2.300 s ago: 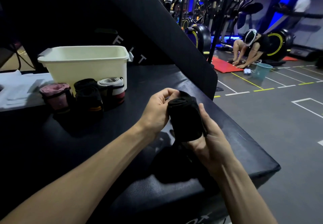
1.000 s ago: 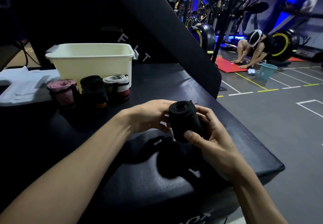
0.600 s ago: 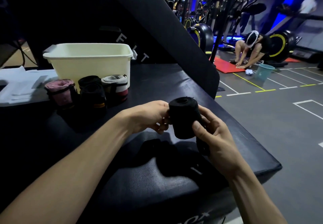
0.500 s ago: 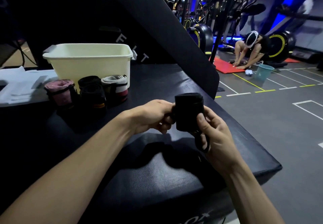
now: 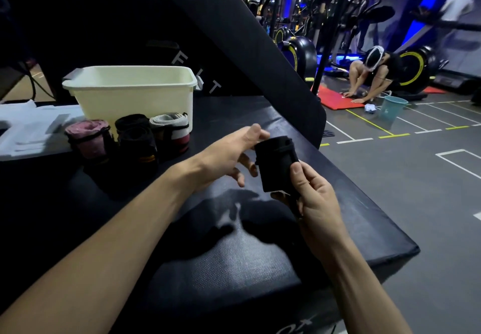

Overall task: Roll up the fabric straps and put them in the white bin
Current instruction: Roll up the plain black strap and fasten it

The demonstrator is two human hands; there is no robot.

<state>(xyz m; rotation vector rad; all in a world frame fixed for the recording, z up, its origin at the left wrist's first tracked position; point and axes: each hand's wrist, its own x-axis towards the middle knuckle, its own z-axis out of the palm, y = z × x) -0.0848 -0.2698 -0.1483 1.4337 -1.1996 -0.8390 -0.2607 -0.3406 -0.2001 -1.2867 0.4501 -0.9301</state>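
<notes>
Our right hand (image 5: 316, 200) grips the black roll (image 5: 277, 163) above the worktop (image 5: 234, 268); our left hand (image 5: 234, 151) hangs loosely open beside it. The bin (image 5: 135, 96) sits at ten o'clock.

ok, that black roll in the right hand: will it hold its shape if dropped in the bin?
Probably soft, not stiff: the black roll is wound fabric, pinched by the right hand. It could loosen, since no fastening is visible and the left hand is open beside it. Likely light; the white bin sits close.
</notes>
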